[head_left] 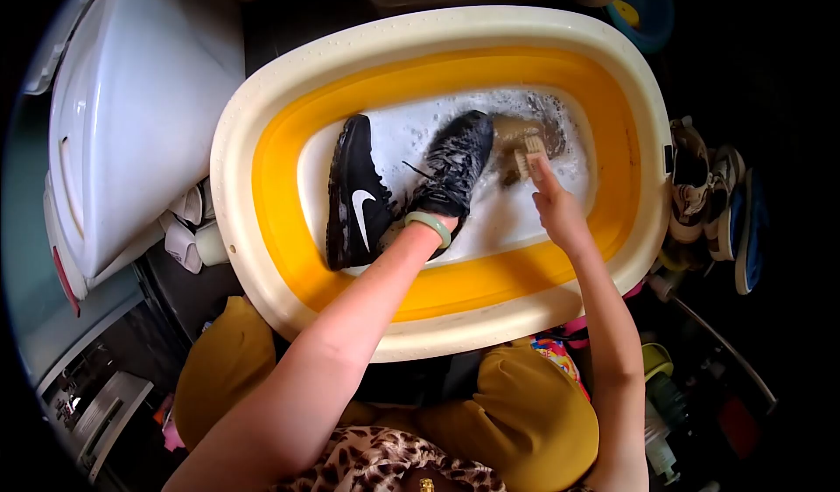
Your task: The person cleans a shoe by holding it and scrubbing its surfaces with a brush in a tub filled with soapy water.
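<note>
Two shoes [352, 186]: lay in your tub [238, 168].
Left hand [448, 221]: sat inside one shoe [459, 159], grip hidden.
Right hand [558, 207]: you gripped a brush [532, 152].

One black shoe [344, 181] bears a logo — Nike's swoosh [362, 219].

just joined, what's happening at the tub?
A person's left hand, mostly hidden, is at the opening of a soapy shoe in a sudsy tub. The right hand holds a brush, clear of that shoe's toe. A second shoe, swoosh facing up, lies on its side.
</note>
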{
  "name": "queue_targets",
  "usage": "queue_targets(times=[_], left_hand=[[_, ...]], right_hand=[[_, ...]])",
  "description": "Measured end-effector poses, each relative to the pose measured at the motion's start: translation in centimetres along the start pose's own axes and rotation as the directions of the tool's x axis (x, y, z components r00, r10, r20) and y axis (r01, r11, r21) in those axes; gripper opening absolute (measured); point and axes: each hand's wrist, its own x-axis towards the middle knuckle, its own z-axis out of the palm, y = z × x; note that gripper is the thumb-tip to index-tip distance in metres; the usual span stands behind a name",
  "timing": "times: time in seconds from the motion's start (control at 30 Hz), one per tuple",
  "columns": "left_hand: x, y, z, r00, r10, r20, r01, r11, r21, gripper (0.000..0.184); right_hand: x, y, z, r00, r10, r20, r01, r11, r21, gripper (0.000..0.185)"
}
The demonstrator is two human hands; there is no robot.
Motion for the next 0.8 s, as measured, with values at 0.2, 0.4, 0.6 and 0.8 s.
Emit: queue_targets(times=[0.2, 0.4, 0.6, 0.8], left_hand=[[0.7, -1.7, 2.4, 0.996, 0.065, -0.066, -0.066, 0.998, -0.01, 0.032], [2.5, 2.8, -3.0, 0.987, 0.048, -0.157, -0.087, 0.963, -0.255, 0.038], [2.2, 1.7, -1.5, 0.689, -0.164, 0.706, -0.134, 0.928, 0.347, 0.024], [3.1, 1.2, -1.4, 0.952, 0.157, -0.263, -0.22, 0.948, -0.231, 0.038]], right_hand=[[-3.2, -3.2, 4.3, 0.902, -0.421, 0.092, 0.427, 0.903, -0.055, 0.052], [4.6, -3.4, 3.4, 0.937, -0.34, -0.079, 0.3, 0.9, -0.316, 0.041], [-4.1, -3.7, 5.7, 0.928, -0.359, 0.104, 0.369, 0.924, -0.102, 0.049], [5.0, -4.0, 2.5, 0.911, -0.412, -0.017, 0.341, 0.776, -0.531, 0.049]])
